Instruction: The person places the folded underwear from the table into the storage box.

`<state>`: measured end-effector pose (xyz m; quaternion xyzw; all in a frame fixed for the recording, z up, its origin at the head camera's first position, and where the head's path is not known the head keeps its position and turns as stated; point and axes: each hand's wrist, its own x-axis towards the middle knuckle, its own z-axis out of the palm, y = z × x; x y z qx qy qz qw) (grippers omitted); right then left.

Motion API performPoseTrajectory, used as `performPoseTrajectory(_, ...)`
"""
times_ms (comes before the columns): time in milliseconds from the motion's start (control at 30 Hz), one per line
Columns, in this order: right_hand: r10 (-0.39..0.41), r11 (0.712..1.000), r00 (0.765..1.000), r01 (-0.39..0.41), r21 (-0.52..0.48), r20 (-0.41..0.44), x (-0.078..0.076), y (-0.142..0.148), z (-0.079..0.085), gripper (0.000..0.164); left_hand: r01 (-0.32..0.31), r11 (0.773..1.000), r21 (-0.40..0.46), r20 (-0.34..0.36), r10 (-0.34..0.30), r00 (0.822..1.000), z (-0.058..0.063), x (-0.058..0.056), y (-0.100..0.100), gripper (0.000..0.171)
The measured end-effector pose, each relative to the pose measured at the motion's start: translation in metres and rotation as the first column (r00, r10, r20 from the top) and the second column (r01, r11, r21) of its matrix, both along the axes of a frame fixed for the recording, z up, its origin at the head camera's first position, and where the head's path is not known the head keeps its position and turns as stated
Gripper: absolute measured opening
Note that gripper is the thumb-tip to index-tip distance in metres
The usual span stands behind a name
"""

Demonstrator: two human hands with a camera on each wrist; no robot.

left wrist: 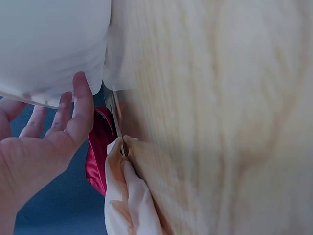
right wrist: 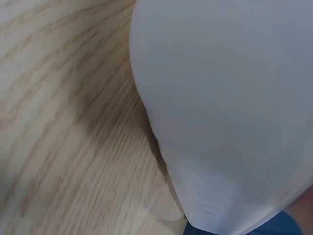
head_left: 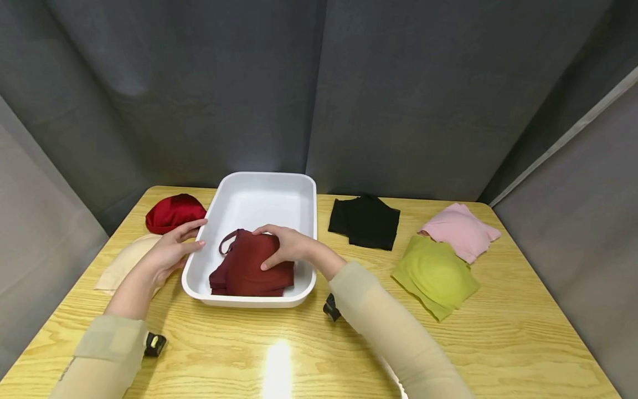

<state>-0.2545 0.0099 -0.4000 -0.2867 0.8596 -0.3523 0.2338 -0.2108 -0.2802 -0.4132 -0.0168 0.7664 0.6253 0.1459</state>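
In the head view, a folded maroon bra (head_left: 251, 263) with a looped strap lies in the near half of a white plastic tub (head_left: 249, 302). My right hand (head_left: 286, 246) holds it from above, thumb across the front cup and fingers over its top edge. On the tub's left side, my left hand (head_left: 171, 249) touches the rim with spread, fairly straight fingers. The left wrist view shows that hand (left wrist: 46, 142) beside the tub's outer wall (left wrist: 58, 58). Only the tub's outside (right wrist: 220, 107) fills the right wrist view; the bra is hidden there.
Left of the tub lie a shiny red folded garment (head_left: 174, 213) and a cream one (head_left: 124, 263), partly behind my left hand. To the right are black (head_left: 369, 221), pink (head_left: 461, 230) and yellow-green (head_left: 436, 274) folded garments. Grey curtains (head_left: 399, 100) stand behind the wooden table (head_left: 224, 354).
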Motion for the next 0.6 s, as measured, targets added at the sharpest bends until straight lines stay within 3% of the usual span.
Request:
performPoseTrajectory(267,0.044,0.994,0.999,-0.043,0.099,-0.01,-0.0012,-0.0022,-0.002,0.076,0.006,1.0,-0.004,-0.008,-0.006,1.0,0.0027,0.0015,0.0006,0.063)
performPoseTrajectory(600,0.062,0.987,0.998,-0.06,0.146,-0.006,0.0,-0.0038,-0.0033,0.074,-0.002,1.0,-0.001,0.005,0.002,1.0,-0.001,0.0002,-0.0009,0.062)
